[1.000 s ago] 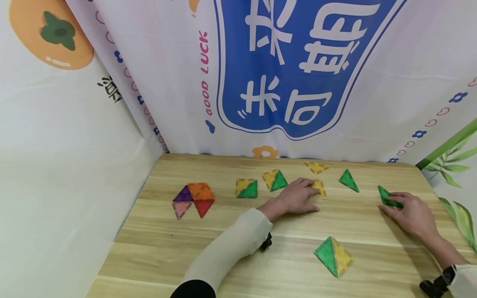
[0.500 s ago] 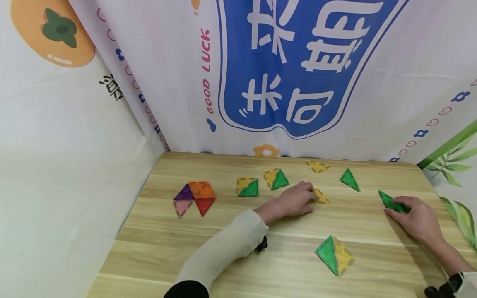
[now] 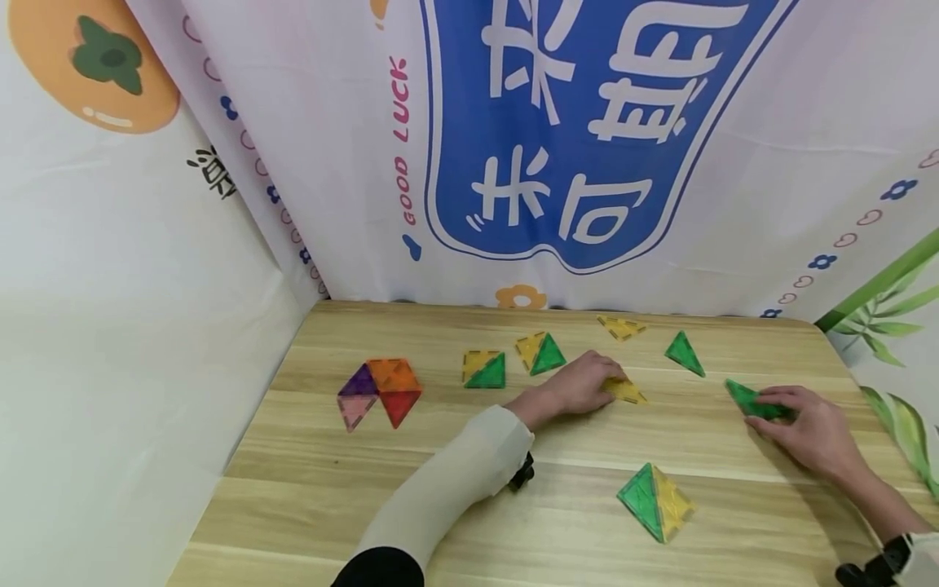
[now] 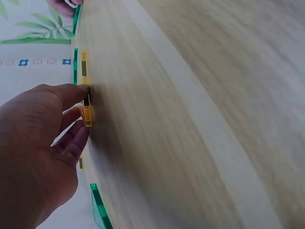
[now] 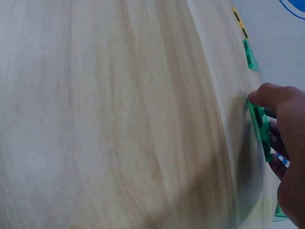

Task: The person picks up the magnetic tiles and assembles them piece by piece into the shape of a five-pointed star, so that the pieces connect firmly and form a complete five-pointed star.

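Note:
My left hand (image 3: 579, 384) pinches a yellow triangular magnetic tile (image 3: 627, 391) between thumb and fingers; in the left wrist view that yellow tile (image 4: 86, 107) is seen edge-on, close to the table surface. On the right, my right hand (image 3: 810, 428) grips a green triangular magnetic tile (image 3: 750, 401), whose far part is covered by the fingers. The right wrist view shows the green tile (image 5: 259, 129) edge-on under the thumb. Between the two hands, farther back, a loose green triangle (image 3: 685, 354) lies on the table. Behind the left hand lies another yellow triangle (image 3: 621, 328).
A green-and-yellow pair (image 3: 655, 502) lies near the front. Two more such pairs, one square (image 3: 484, 370) and one tilted (image 3: 540, 353), are left of my left hand. Farther left sits a purple, orange, red and pink tile group (image 3: 381, 391). A printed curtain (image 3: 352, 204) borders the wooden table's (image 3: 308, 489) back edge.
My left hand's fingers have closed on the yellow triangle, which has turned. My right hand has turned the green triangle and shifted slightly. The other tiles lie unchanged.

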The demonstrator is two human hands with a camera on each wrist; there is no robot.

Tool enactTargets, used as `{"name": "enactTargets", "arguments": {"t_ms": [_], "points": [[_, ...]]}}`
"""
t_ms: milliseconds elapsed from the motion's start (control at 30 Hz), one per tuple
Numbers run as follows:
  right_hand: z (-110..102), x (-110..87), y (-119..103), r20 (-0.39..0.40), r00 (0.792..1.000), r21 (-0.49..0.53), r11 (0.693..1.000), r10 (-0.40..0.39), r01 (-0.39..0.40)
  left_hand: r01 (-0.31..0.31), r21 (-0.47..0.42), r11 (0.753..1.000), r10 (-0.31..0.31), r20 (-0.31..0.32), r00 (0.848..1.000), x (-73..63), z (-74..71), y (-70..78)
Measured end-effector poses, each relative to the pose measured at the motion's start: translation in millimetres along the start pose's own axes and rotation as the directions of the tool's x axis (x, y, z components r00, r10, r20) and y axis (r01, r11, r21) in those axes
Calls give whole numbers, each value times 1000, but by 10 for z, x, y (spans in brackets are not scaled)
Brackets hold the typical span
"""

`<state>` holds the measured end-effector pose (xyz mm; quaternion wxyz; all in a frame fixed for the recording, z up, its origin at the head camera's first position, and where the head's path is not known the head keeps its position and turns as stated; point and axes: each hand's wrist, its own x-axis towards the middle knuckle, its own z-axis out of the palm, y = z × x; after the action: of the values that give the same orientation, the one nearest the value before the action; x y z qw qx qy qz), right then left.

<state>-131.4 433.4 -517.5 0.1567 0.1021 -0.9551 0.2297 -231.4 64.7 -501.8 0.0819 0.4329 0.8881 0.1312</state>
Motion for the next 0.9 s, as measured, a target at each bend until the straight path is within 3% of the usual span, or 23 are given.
{"name": "enactTargets", "arguments": {"t_ms": [400, 900], "points": [[101, -33, -136, -38, 987, 56, 986, -157, 159, -74, -5, 997, 74, 33, 997, 94, -3, 14], [150, -89, -446, 16, 956, 179, 942, -293, 285, -36, -121, 992, 36, -7, 999, 69, 27, 78]]}}
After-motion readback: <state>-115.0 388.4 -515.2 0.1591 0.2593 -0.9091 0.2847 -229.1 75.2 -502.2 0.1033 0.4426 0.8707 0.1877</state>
